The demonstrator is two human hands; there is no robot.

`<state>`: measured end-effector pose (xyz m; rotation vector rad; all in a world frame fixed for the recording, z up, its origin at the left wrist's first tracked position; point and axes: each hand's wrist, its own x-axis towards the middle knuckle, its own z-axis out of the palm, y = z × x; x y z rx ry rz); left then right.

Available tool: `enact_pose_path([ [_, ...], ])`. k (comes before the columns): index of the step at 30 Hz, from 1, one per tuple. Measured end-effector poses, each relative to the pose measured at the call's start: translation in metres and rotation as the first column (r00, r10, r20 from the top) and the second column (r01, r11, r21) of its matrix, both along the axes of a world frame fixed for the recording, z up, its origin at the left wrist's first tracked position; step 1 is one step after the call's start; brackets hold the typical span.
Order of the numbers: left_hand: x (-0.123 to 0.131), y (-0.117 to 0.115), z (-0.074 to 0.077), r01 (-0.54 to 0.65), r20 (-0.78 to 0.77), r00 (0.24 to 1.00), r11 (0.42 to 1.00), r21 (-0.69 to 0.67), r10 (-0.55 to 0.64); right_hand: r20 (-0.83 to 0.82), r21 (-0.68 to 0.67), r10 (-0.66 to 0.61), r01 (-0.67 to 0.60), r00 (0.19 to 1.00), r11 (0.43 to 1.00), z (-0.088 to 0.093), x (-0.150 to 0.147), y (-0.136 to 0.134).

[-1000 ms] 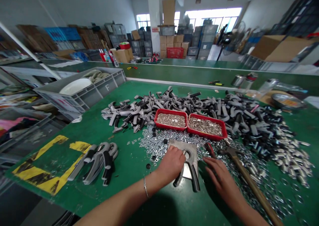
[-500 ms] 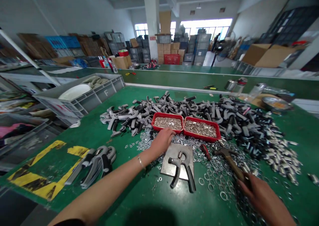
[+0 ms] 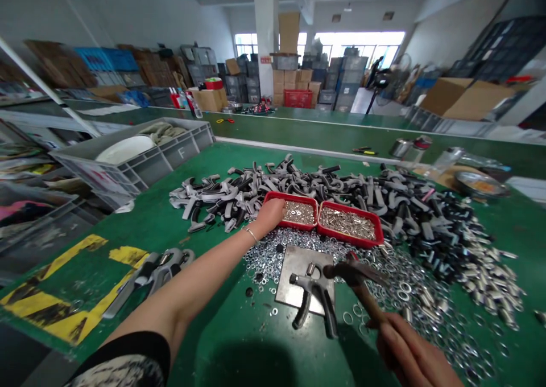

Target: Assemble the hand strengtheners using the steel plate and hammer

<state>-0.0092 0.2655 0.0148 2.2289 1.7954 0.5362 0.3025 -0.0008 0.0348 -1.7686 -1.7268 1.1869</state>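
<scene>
Here's what I'm getting on the head feed. My right hand has a wooden-handled hammer, fingers clamped round the lower handle, and the steel head hangs just above the corner of the steel plate. That head looks heavy and the shaft stiff, so I'd keep my hold low on the wood and let the weight do the work.

On the plate sits a hand grip trainer, its two handles pointing toward me and its metal top just under the hammer. It looks rigid and fairly solid, but nothing pins it to the plate, so I'd steady it by the handles, away from the strike zone.

My left hand is reaching over the left corner of the left red tray, fingers close together and dipping toward the small metal parts. I can't tell whether they've pinched anything. Those parts look tiny and slippery, so fingertips only.

The plate sits in a spill of steel washers, which will skate under any nudge. Just beyond are the second red tray and a big heap of grey and black grip handles. Assembled hand grips lie on the green counter off to my left.
</scene>
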Motion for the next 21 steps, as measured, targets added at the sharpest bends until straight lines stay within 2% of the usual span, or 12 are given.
enact_pose_path([
  [2, -0.003, -0.002, 0.005, -0.008, 0.056, 0.998, 0.999, 0.042, 0.005, 0.056, 0.045, 0.051, -0.054, 0.997, 0.998, -0.005, -0.01, 0.01],
  [6, -0.004, -0.018, 0.009, 0.003, 0.172, 0.985, 0.996, 0.094, -0.02, 0.16, -0.026, 0.149, -0.146, 0.976, 0.989, -0.009, -0.017, 0.028],
  [10, 0.0, -0.035, 0.001, 0.026, 0.254, 0.966, 0.993, 0.114, -0.055, 0.17, 0.035, 0.117, -0.124, 0.979, 0.992, -0.005, -0.018, 0.031],
  [13, 0.001, -0.029, 0.0, -0.023, 0.284, 0.959, 0.993, 0.118, -0.012, 0.201, 0.0, 0.125, -0.128, 0.972, 0.992, -0.011, -0.017, 0.032],
  [15, 0.0, -0.019, 0.005, -0.076, 0.302, 0.953, 0.99, 0.117, 0.037, 0.106, -0.044, 0.136, -0.132, 0.985, 0.99, -0.019, -0.014, 0.031],
  [18, -0.001, -0.017, 0.012, -0.084, 0.327, 0.944, 0.989, 0.119, 0.041, -0.12, -0.077, -0.003, -0.006, 0.993, 0.997, -0.031, -0.006, 0.022],
  [21, 0.006, -0.04, 0.01, 0.064, 0.345, 0.934, 0.993, 0.098, -0.094, -0.238, -0.075, -0.249, 0.238, 0.939, 0.969, -0.043, -0.004, 0.002],
])
